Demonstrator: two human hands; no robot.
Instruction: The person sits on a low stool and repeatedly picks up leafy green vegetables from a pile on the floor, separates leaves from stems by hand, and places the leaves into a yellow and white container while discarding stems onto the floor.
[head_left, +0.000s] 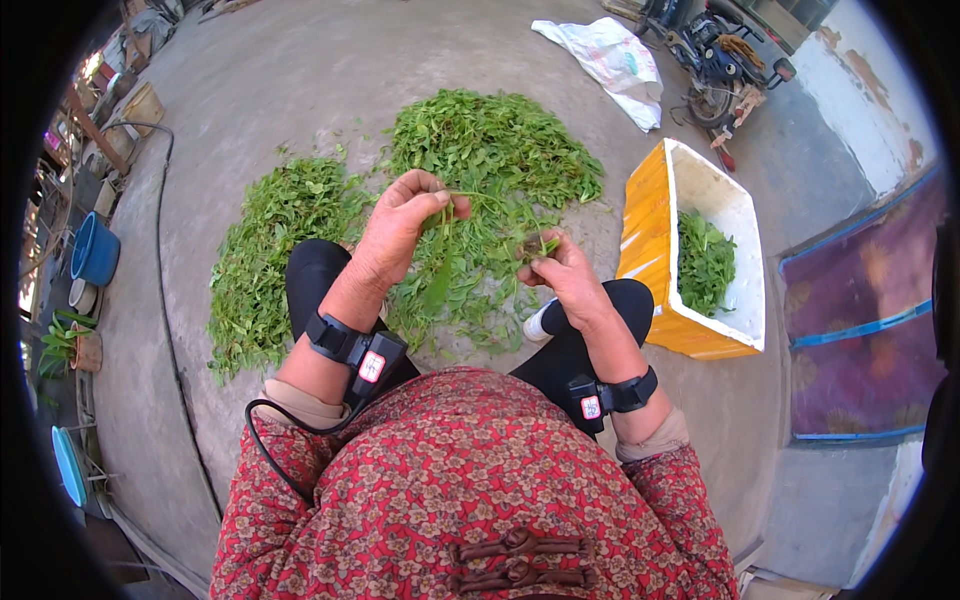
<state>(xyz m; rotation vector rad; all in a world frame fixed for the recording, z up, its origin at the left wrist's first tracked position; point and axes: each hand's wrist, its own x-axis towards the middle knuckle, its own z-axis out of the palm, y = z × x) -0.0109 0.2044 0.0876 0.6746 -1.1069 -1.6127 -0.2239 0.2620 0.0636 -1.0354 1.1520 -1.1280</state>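
My left hand (409, 214) pinches a leafy green stem (439, 281) between thumb and fingers, its long leaf hanging down. To the right and a little lower, my right hand (559, 274) grips a small bunch of greens (538, 246) with dark, withered-looking bits in it. Both hands are above loose greens (472, 281) scattered on the concrete between my legs. A heap of leafy greens (495, 142) lies beyond my hands, and another heap of greens (277, 247) spreads to the left.
A yellow-sided foam box (649, 251) with leafy greens (705, 262) inside stands at my right. Farther off lie a white woven sack (611, 64) and a parked motorcycle (716, 67). A black hose (166, 300) runs along the left, near a blue bucket (95, 249) and a potted plant (84, 349).
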